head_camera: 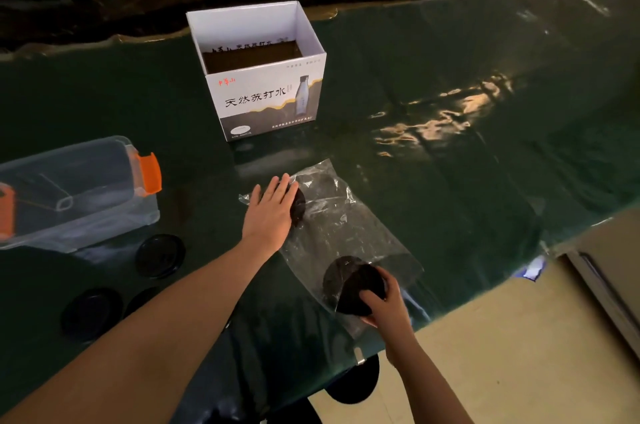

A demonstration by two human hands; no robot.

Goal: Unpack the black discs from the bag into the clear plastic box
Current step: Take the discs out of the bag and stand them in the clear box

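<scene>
Head view: the dark green glossy worktop ends in an edge just below the right hand, running up and to the right, with pale floor beyond; to the right of both hands the surface lies open as far as that edge.

The clear plastic bag lies flat between the two hands. The left hand rests on its far end with fingers straight and spread, pressing flat over a black disc inside the bag. The right hand, at the bag's near end, grips another black disc with curled fingers, tilted up at the bag's mouth (whether it is fully clear of the plastic cannot be told). A further dark disc lies inside the bag just beside it.

To the left of the left forearm sits the clear plastic box with orange latches. Three black discs lie on the worktop in front of the box: one near the forearm, one further left, one partly hidden by the arm.

Beyond the left hand stands an open white cardboard carton printed with a bottle.
</scene>
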